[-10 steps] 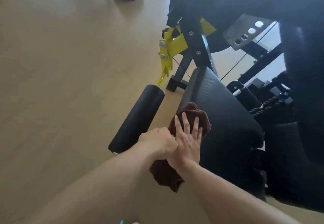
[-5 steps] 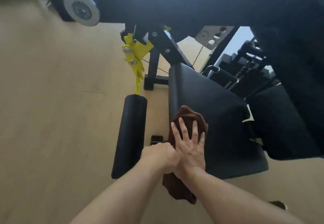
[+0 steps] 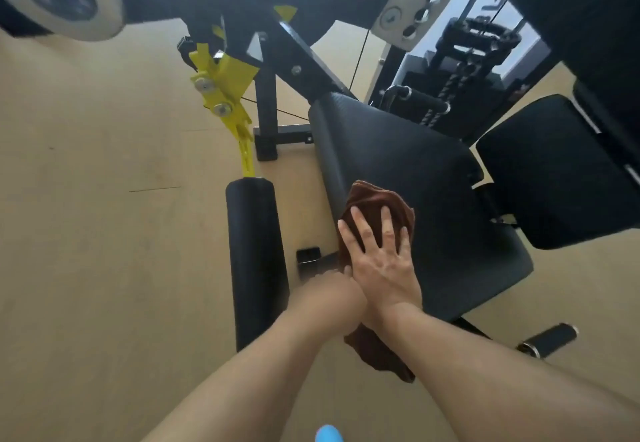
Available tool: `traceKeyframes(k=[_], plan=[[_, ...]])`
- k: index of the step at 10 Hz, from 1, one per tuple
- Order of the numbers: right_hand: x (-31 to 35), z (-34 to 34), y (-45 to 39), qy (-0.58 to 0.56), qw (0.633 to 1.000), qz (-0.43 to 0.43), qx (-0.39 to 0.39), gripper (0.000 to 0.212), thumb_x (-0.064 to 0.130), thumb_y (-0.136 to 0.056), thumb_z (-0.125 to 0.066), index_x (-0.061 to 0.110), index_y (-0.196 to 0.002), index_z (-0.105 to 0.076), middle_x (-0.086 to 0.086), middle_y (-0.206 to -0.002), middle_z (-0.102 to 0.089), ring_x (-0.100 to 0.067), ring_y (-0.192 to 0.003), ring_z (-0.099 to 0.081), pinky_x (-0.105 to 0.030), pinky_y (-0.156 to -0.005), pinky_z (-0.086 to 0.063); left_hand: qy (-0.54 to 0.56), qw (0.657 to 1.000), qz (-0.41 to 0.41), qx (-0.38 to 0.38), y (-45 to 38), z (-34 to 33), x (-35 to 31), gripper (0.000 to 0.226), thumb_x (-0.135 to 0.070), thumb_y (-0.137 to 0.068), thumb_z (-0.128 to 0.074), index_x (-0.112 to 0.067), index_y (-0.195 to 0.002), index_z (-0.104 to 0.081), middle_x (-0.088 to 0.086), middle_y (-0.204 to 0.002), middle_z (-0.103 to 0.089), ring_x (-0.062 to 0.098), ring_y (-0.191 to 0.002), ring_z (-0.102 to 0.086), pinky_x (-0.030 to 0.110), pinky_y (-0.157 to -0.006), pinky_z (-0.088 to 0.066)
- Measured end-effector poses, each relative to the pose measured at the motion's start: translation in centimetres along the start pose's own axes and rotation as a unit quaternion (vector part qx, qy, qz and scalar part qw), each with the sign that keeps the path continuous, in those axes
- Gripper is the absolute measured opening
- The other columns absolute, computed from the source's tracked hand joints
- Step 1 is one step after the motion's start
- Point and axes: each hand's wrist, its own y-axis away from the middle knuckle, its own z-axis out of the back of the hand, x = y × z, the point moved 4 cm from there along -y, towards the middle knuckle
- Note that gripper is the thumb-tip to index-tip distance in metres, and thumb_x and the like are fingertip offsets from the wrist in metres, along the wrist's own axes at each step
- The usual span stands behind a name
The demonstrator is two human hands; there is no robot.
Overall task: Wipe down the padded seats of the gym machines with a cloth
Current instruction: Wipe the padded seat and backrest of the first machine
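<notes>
The wooden floor (image 3: pixel 86 233) spreads under a black gym machine whose padded seat (image 3: pixel 433 199) is the landmark. Right of the seat sits a second black pad (image 3: pixel 554 171); left of it lies a black foam roller (image 3: pixel 254 261) below a yellow bracket (image 3: pixel 225 91). No writing is readable. On the seat's left edge lies the brown cloth (image 3: pixel 377 202), pressed by the right hand (image 3: pixel 381 261) with 4 fingers spread flat. The left hand (image 3: pixel 329 299) meets it; its fingers cannot be told.

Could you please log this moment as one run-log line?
step: wiping seat | right hand: flat on cloth | left hand: by cloth's edge, grip unclear
</notes>
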Motion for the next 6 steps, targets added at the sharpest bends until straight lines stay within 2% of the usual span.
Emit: traceKeyframes(k=[1,2,3,4,5,6], plan=[[0.1,0.3,-0.7,-0.002,1.000,-0.008,-0.004,0.089,0.041,-0.097,-0.059,0.024,-0.162,-0.001,-0.011,-0.170,0.006,-0.049,-0.152,0.010,-0.069,-0.119,-0.015,0.045,0.999,0.003,0.023,-0.7,0.3,0.5,0.042,-0.021,-0.103,-0.038,-0.008,-0.142,-0.047,0.013,-0.131,-0.059,0.030,-0.114,-0.059,0.045,-0.098,-0.052],[-0.1,0.1,-0.9,-0.009,1.000,-0.024,0.008,0.094,0.038,-0.085,-0.077,0.023,-0.160,-0.023,-0.012,-0.169,-0.016,-0.050,-0.152,-0.006,-0.070,-0.114,-0.027,0.099,0.994,0.023,0.030,-1.0,1.3,0.3,0.038,-0.024,-0.104,-0.035,-0.012,-0.133,-0.056,0.009,-0.122,-0.062,0.026,-0.105,-0.062,0.040,-0.095,-0.054],[-0.1,-0.3,-0.8,-0.006,1.000,-0.019,0.003,0.097,0.039,-0.079,-0.082,0.022,-0.159,-0.030,-0.013,-0.167,-0.022,-0.050,-0.151,-0.012,-0.071,-0.112,-0.029,0.069,0.997,0.003,0.024,-0.9,2.2,-0.2,0.035,-0.020,-0.104,-0.038,-0.005,-0.128,-0.060,0.012,-0.112,-0.064,0.030,-0.107,-0.064,0.035,-0.087,-0.052],[0.0,0.4,-0.6,-0.011,1.000,-0.019,0.015,0.094,0.040,-0.083,-0.077,0.021,-0.160,-0.027,-0.013,-0.168,-0.019,-0.051,-0.151,-0.010,-0.071,-0.112,-0.029,0.044,0.999,0.003,0.012,-0.6,3.1,0.0,0.037,-0.023,-0.103,-0.035,-0.001,-0.115,-0.063,0.018,-0.116,-0.067,0.037,-0.110,-0.063,0.043,-0.087,-0.049],[0.1,0.2,-0.6,-0.019,1.000,-0.020,-0.005,0.089,0.041,-0.089,-0.067,0.023,-0.161,-0.019,-0.012,-0.170,-0.009,-0.049,-0.153,0.000,-0.070,-0.116,-0.023,0.035,0.996,-0.039,-0.066,-0.8,3.1,0.7,0.040,-0.028,-0.102,-0.035,-0.005,-0.102,-0.068,0.014,-0.101,-0.071,0.032,-0.096,-0.068,0.041,-0.081,-0.054],[0.4,0.1,-0.4,-0.028,0.999,-0.041,-0.016,0.081,0.040,-0.096,-0.057,0.026,-0.162,-0.011,-0.010,-0.170,0.002,-0.047,-0.153,0.005,-0.067,-0.118,-0.020,0.129,0.975,-0.100,-0.151,-0.8,0.5,3.1,0.043,-0.038,-0.106,-0.032,-0.026,-0.120,-0.071,-0.008,-0.117,-0.072,0.009,-0.106,-0.068,0.028,-0.094,-0.053]])
